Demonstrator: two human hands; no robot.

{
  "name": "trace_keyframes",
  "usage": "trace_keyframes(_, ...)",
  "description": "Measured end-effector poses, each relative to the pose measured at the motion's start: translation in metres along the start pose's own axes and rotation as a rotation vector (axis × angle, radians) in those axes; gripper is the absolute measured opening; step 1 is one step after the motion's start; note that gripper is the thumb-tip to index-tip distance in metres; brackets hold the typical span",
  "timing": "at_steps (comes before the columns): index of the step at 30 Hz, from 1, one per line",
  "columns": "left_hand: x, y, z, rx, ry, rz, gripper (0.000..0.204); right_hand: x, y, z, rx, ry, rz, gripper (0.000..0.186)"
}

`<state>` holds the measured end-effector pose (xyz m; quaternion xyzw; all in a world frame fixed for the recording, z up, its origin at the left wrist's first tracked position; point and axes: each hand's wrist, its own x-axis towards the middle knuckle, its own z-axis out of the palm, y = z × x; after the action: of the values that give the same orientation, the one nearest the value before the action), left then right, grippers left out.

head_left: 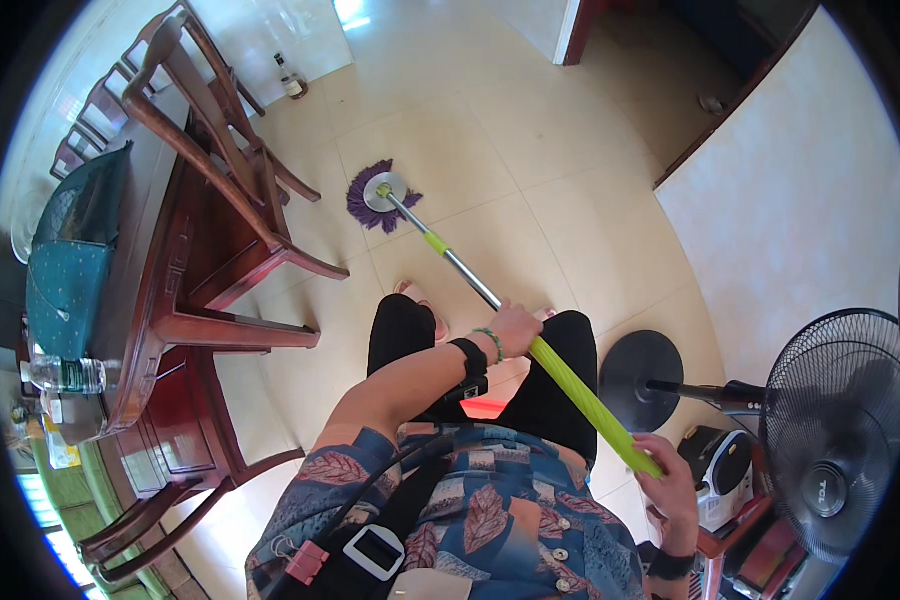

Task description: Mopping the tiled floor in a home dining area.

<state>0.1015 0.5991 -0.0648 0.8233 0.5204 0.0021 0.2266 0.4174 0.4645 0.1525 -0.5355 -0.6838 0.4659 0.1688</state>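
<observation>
A mop with a silver and lime-green pole (467, 276) runs diagonally across the view, its purple head (360, 204) with a round silver plate lying on the tiled floor ahead of me. My left hand (512, 330) is closed around the pole near the top of the long green grip, a green bead bracelet and black band on its wrist. Lower at the right, my right hand (666, 485) grips the green end of the pole beside my body.
Wooden chairs (225, 180) and a table (140, 340) stand left, holding a teal umbrella (75, 260) and plastic bottle (70, 375). A black fan (820, 430) is at right, its round base (640, 380) near my leg. A glass bottle (292, 82) stands by the back wall; a doorway (670, 90) opens back right.
</observation>
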Motion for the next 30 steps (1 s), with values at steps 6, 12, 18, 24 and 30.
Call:
trace_keyframes(6, -0.020, 0.069, -0.039, -0.197, 0.077, 0.196, 0.011, -0.071, -0.059, -0.054, 0.011, 0.139, 0.006, 0.032)
trace_keyframes(12, -0.036, 0.114, -0.069, -0.547, 0.165, 0.415, 0.016, -0.113, -0.094, -0.082, 0.052, 0.620, -0.328, 0.028)
trace_keyframes(18, -0.034, 0.094, -0.058, -0.530, 0.349, 0.415, 0.011, -0.091, -0.088, -0.079, 0.023, 0.531, -0.343, 0.025)
trace_keyframes(24, -0.023, 0.056, -0.068, -0.468, 0.278, 0.248, 0.018, -0.046, -0.100, -0.056, 0.116, 0.553, -0.331, 0.026)
trace_keyframes(30, -0.045, 0.002, -0.094, -0.240, 0.717, 0.347, 0.047, 0.020, -0.130, -0.007, 0.185, 0.493, -0.235, 0.021)
